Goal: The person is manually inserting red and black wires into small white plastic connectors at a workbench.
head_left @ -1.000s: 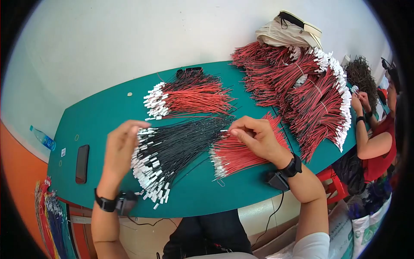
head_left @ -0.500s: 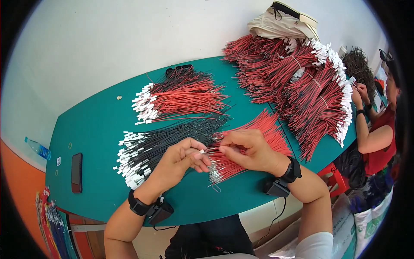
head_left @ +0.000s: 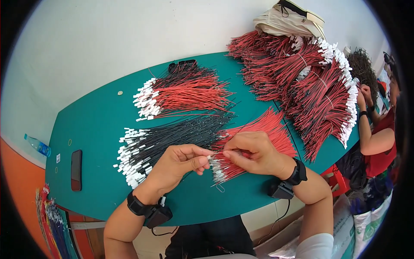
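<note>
My left hand (head_left: 183, 163) pinches a small white plug housing (head_left: 210, 157) between thumb and forefinger. Just to its right, my right hand (head_left: 258, 152) has thumb and forefinger pressed together on a thin wire, its tip near the housing; whether the tip is inside I cannot tell. Below my right hand lies a fan of red wires (head_left: 276, 129) with bare metal terminals (head_left: 219, 172) at the near-left ends. Beyond my left hand spreads a pile of black wires (head_left: 177, 131) with white housings on their left ends.
Farther back lies a pile of red-and-black wires (head_left: 189, 95) with white housings. Large tied bundles (head_left: 297, 82) fill the right, with a beige bag (head_left: 289, 22) behind. A phone (head_left: 76, 170) and a bottle (head_left: 38, 145) are at left. A co-worker's arm (head_left: 374, 140) shows at right.
My left fingers have closed from a loose curl into a pinch on the white housing. My right hand stays pinched, and its fingertips are close to the left ones.
</note>
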Demonstrator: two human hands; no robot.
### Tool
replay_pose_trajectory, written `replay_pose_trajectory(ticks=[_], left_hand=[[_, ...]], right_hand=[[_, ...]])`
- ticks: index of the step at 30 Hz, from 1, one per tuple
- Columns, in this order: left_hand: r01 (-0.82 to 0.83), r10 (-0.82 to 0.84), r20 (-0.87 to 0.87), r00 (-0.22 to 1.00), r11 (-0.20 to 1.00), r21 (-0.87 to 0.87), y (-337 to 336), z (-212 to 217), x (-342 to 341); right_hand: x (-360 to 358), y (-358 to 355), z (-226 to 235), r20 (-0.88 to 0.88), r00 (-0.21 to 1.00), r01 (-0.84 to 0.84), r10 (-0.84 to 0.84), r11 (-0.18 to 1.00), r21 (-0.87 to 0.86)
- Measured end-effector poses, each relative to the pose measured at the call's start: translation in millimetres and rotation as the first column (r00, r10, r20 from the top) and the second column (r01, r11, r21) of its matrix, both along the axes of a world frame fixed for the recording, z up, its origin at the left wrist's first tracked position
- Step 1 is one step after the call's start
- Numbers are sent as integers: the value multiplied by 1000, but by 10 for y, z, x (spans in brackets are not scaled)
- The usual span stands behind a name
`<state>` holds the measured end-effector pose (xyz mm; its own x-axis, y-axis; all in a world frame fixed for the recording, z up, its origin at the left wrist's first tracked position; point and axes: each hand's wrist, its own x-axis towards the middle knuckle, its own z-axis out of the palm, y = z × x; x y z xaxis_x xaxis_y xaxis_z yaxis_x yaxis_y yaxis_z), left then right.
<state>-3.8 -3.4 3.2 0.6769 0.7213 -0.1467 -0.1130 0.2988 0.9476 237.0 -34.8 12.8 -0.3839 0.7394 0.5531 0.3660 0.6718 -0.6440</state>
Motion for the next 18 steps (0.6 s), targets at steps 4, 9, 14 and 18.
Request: replay_pose_trajectory(ticks=[4,9,14,18], left_hand=[[-16,14,-24,1000,997,-81,-8,38,30],[-36,36,9,999,996,-81,-4,6,45],[-95,95,-35,995,995,9,-20,35,56],[-138,145,-65,987,984,111,-27,48,56]], right_hand=[[14,-7,4,-14,1000,-15,15,1000,12],[9,3,-17,-21,999,-29,29,999,25],[21,-37,-13,46,999,-17,20,998,-65],[-31,-44,-55,-14,1000,-19,19,1000,10]])
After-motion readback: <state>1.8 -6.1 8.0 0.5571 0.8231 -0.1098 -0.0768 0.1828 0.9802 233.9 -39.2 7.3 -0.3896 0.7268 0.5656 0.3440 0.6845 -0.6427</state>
